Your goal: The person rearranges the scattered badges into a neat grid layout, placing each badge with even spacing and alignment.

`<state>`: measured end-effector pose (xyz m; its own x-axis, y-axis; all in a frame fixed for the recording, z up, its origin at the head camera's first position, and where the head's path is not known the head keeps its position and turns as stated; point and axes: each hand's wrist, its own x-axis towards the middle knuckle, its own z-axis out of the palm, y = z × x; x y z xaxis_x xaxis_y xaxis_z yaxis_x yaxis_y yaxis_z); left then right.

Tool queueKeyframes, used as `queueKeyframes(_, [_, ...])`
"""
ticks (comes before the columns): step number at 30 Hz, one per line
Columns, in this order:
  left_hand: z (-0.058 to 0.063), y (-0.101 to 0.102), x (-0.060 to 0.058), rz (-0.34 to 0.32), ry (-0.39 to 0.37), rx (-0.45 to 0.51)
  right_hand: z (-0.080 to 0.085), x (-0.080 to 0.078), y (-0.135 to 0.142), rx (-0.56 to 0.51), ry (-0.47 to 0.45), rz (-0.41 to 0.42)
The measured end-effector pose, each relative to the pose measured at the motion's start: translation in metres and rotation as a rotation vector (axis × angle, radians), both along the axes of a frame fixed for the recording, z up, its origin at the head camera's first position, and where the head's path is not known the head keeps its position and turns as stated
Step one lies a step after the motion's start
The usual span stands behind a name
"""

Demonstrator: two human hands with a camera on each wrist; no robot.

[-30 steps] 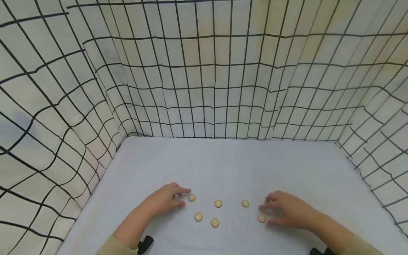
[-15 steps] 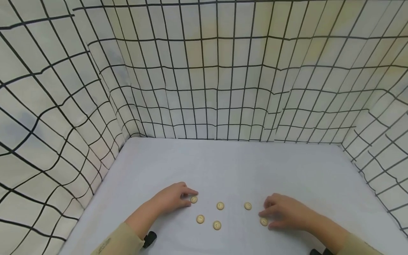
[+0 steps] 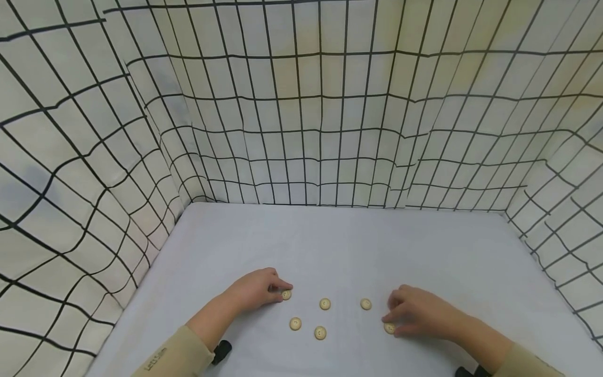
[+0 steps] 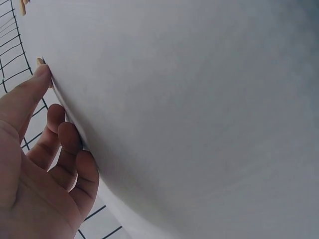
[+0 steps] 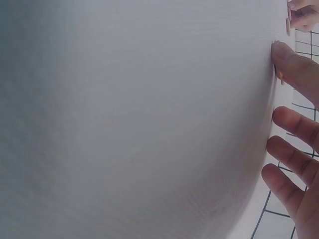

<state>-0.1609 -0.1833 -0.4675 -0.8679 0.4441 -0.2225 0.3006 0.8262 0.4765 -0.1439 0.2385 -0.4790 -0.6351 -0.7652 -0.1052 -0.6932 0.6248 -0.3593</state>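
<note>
Pinching the leftmost button [image 3: 286, 295] on the white table [image 3: 330, 241] between thumb and finger of the left hand [image 3: 259, 289], and likewise gripping the rightmost button [image 3: 389, 328] with the right hand [image 3: 421, 311]. Can spot four loose buttons [image 3: 320, 333] in between, two farther back, two nearer. Also seeing a black-gridded pale backdrop [image 3: 308, 112] past the far edge, plus tan sleeves [image 3: 176, 353].

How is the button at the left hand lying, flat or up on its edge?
Flat: in the head view, the button at the left hand shows its round face upward. I can't tell whether it touches the table.
</note>
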Motion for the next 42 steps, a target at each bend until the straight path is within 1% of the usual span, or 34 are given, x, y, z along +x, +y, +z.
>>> queueKeyframes(3, [0.0,0.0,0.0,-0.002,0.001,0.004,0.001,-0.001,0.0,0.002,0.01,0.02])
queueKeyframes(6, [0.001,0.001,0.0,-0.006,-0.002,0.006,0.0,-0.001,0.001,-0.004,0.041,0.049])
queueKeyframes(9, [0.002,0.001,0.001,-0.009,0.007,0.001,0.0,0.0,0.001,-0.008,0.073,0.074])
queueKeyframes(12, [0.002,0.002,0.002,-0.008,0.02,-0.003,0.0,-0.001,0.001,-0.006,0.085,0.083])
queueKeyframes(14, [0.003,0.001,0.002,-0.005,0.028,-0.008,0.001,-0.002,-0.001,-0.002,0.091,0.08])
queueKeyframes(17, [0.004,0.0,0.002,-0.01,0.037,-0.014,0.003,-0.005,-0.004,0.006,0.097,0.05])
queueKeyframes(22, [0.004,0.001,0.001,-0.015,0.025,-0.013,0.012,-0.013,-0.011,-0.006,0.121,-0.001])
queueKeyframes(27, [0.005,0.002,0.002,-0.014,0.012,-0.016,0.02,-0.026,-0.023,-0.006,0.143,0.001])
queueKeyframes(31, [0.005,0.001,0.003,-0.008,0.016,-0.019,0.023,-0.042,-0.038,0.02,0.16,0.011])
queueKeyframes(36, [0.004,0.001,0.002,-0.003,0.005,-0.008,0.026,-0.064,-0.06,0.081,0.135,-0.044])
queueKeyframes(42, [0.002,0.0,0.002,-0.004,0.0,0.003,0.032,-0.092,-0.085,0.056,0.082,-0.092])
